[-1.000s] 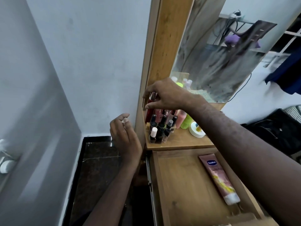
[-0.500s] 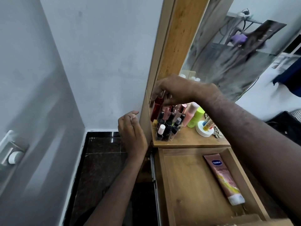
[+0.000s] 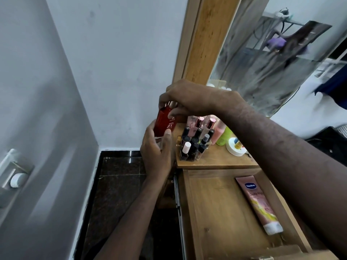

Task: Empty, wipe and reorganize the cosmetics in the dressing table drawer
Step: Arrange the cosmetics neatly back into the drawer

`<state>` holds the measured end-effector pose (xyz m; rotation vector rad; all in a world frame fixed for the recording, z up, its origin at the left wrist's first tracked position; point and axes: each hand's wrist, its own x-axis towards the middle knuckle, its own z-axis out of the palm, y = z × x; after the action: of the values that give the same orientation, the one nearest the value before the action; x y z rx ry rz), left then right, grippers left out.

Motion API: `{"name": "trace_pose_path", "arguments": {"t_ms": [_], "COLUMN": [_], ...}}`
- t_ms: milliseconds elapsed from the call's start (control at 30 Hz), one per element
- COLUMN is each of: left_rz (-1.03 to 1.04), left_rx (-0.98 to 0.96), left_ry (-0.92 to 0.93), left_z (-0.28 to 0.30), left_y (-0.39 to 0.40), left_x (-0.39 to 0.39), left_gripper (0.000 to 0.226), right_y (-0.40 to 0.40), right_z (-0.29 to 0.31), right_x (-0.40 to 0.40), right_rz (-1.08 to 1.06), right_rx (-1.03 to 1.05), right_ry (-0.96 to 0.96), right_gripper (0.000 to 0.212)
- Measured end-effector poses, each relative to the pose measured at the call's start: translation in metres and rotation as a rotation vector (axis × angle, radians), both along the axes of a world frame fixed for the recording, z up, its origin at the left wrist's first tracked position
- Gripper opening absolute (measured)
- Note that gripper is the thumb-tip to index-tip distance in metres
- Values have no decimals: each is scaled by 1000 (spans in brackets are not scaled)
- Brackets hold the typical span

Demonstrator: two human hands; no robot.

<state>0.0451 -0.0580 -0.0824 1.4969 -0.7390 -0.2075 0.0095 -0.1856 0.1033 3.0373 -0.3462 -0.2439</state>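
A red bottle [image 3: 163, 123] with white lettering hangs tilted just left of the dressing table's shelf. My right hand [image 3: 189, 99] pinches its top from above. My left hand [image 3: 157, 150] comes up from below, thumb and fingers against its lower body. The wooden drawer [image 3: 212, 207] stands pulled open below, with a pink lotion tube [image 3: 258, 202] lying along its right side. On the shelf [image 3: 217, 160] a clear organiser [image 3: 191, 147] holds several dark nail-polish bottles.
Pink bottles [image 3: 218, 131], a green bottle [image 3: 224, 136] and a white round jar [image 3: 235, 147] stand on the shelf under the mirror [image 3: 272, 59]. A grey wall and a dark tiled floor [image 3: 120, 184] lie to the left. A wall fitting [image 3: 15, 173] sticks out at far left.
My right hand has lifted the red bottle off the shelf and carried it left. My left hand has risen to meet its lower part.
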Motion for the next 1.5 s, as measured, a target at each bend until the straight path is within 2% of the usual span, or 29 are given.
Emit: {"name": "trace_pose_path", "arguments": {"t_ms": [67,167,200,233,333,367,467,533,833,967,1267,1500], "left_rz": [49,65,65,64,66,57,22,19,71,80,87,56], "left_rx": [-17,-25,-23,-21,-3,1,22,32,24,41,50,59], "left_ry": [19,74,88,99,92,80,47,35,104,102,115,69], "left_z": [3,2,1,1,-1,-2,-4,-6,-8,-10,-12,-12], "left_y": [2,3,3,3,4,3,1,-3,-19,-24,-25,-25], "left_x": [1,3,4,6,10,11,12,12,5,2,-4,-1], "left_gripper": [44,44,44,45,46,46,49,52,47,48,50,55], "right_y": [6,6,4,-1,-24,-33,-55,-62,-79,-84,-75,-77], "right_z": [2,12,18,22,27,23,8,1,-15,-21,-30,-31], "right_x": [2,-10,-19,-29,-67,-78,-104,-114,-134,-140,-144,-151], "right_rz": [14,-6,-16,-32,-136,-198,-345,-344,-188,-136,-222,-339], "right_rx": [8,23,33,38,-67,-115,-171,-168,-52,-19,24,72], "right_ry": [-3,-109,-168,-229,-319,-305,-219,-197,-311,-337,-389,-599], "right_gripper": [41,68,72,65,19,14,13,12,32,33,20,34]}}
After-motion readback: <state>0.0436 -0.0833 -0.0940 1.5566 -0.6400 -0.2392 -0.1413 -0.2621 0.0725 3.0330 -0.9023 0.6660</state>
